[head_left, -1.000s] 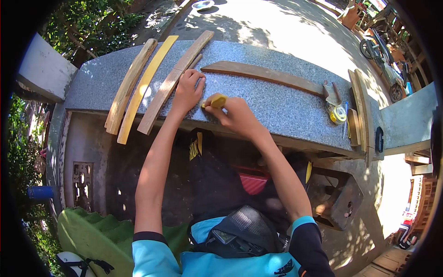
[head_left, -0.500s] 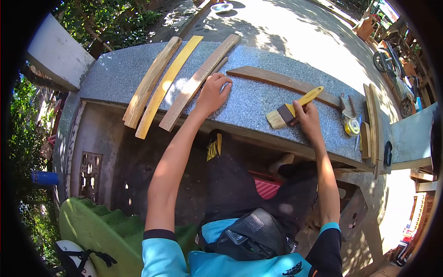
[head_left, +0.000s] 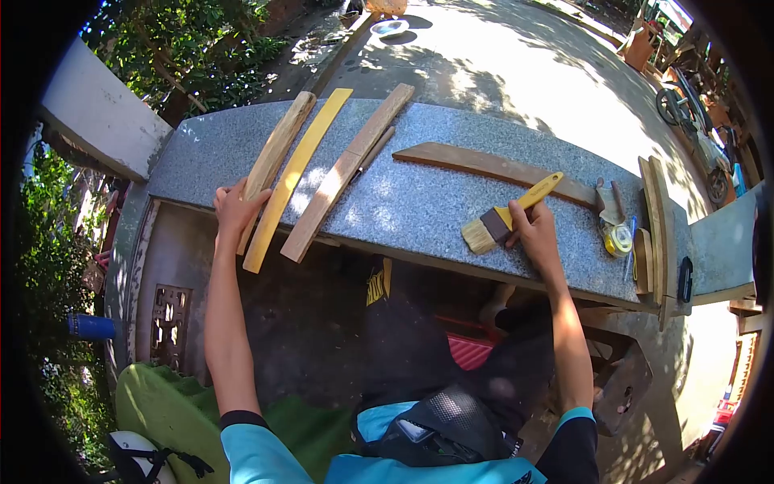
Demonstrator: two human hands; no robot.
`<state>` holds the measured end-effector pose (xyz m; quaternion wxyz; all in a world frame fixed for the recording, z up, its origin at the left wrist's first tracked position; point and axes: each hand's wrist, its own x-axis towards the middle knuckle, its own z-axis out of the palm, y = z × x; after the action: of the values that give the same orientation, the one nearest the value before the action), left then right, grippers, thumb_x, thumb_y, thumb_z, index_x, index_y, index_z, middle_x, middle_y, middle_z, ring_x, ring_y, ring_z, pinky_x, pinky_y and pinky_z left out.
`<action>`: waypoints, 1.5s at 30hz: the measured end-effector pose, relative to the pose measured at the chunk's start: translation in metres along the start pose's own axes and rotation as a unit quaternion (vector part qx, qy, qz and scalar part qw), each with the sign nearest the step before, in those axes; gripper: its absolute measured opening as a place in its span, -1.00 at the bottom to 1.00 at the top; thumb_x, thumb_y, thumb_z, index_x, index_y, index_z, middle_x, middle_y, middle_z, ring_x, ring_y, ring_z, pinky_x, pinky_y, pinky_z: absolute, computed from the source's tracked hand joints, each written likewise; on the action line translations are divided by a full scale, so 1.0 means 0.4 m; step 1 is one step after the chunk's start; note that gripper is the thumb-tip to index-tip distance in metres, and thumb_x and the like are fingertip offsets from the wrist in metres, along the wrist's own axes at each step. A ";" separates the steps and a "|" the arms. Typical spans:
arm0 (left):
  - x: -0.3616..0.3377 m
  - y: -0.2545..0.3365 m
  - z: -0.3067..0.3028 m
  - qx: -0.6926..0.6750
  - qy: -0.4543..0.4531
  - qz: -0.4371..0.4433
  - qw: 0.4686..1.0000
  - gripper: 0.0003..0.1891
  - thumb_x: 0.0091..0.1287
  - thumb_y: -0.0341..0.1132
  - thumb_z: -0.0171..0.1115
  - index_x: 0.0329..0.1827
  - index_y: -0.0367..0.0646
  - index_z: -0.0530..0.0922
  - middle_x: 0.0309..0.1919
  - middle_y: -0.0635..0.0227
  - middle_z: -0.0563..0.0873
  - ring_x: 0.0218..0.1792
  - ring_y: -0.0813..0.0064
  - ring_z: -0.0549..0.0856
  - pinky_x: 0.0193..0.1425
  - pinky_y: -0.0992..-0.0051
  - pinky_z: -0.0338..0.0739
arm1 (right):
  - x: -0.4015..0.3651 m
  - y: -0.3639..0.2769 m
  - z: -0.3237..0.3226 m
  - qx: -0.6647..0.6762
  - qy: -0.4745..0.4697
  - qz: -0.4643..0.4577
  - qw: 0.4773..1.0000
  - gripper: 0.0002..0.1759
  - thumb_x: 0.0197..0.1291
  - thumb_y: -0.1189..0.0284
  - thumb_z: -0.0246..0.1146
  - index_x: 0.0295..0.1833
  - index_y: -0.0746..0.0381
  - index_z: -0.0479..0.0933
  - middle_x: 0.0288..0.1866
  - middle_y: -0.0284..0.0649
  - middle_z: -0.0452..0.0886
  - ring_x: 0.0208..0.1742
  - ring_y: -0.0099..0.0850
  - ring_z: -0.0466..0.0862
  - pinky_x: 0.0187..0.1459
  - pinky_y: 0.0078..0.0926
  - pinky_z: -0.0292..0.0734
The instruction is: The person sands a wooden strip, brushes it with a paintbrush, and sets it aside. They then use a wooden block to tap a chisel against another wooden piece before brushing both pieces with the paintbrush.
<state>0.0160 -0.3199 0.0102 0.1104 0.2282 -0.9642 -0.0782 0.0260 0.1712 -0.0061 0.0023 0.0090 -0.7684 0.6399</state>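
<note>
My left hand point(head_left: 235, 208) is at the near end of the leftmost wooden strip point(head_left: 280, 145), its thumb and fingers closed around the wood. Just right of it lies a yellow-painted strip point(head_left: 302, 165). Beyond that is a brown wooden strip point(head_left: 355, 165), with a thin dark stick point(head_left: 377, 149) along its right side. In my right hand point(head_left: 534, 234) is a wide paintbrush point(head_left: 504, 218) with a yellow handle, its pale bristles pointing left above the stone slab. A longer dark board point(head_left: 492, 165) lies behind the brush.
The speckled grey stone slab point(head_left: 435, 210) spans in front of me. At its right are a tape measure point(head_left: 618, 239), a trowel-like tool point(head_left: 610, 202), and upright-lying wooden strips point(head_left: 655, 226). A green-covered seat point(head_left: 169, 411) is at lower left; a blue cylinder point(head_left: 91, 327) is further left.
My left hand has moved left from beside the brown strip to the leftmost wooden strip and closed on it. My right hand keeps the paintbrush in nearly the same place. The view has tilted slightly.
</note>
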 end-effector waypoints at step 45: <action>-0.324 0.662 0.087 -0.334 -0.212 0.542 0.741 -0.51 -0.27 -0.33 0.38 -0.17 -0.30 0.54 -0.25 0.13 0.63 -0.16 0.16 0.58 0.00 0.32 0.45 | -0.090 -0.115 -0.210 0.353 0.095 0.140 0.920 -0.68 0.29 0.23 0.08 0.01 0.23 0.42 -0.17 -0.18 0.56 -0.32 -0.47 0.60 -0.22 -0.58 0.51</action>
<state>0.0082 -0.0233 0.0069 -0.0042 -0.4074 -0.8356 -0.3685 0.0619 0.2457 0.0539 -0.0179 -0.1594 -0.4820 0.8614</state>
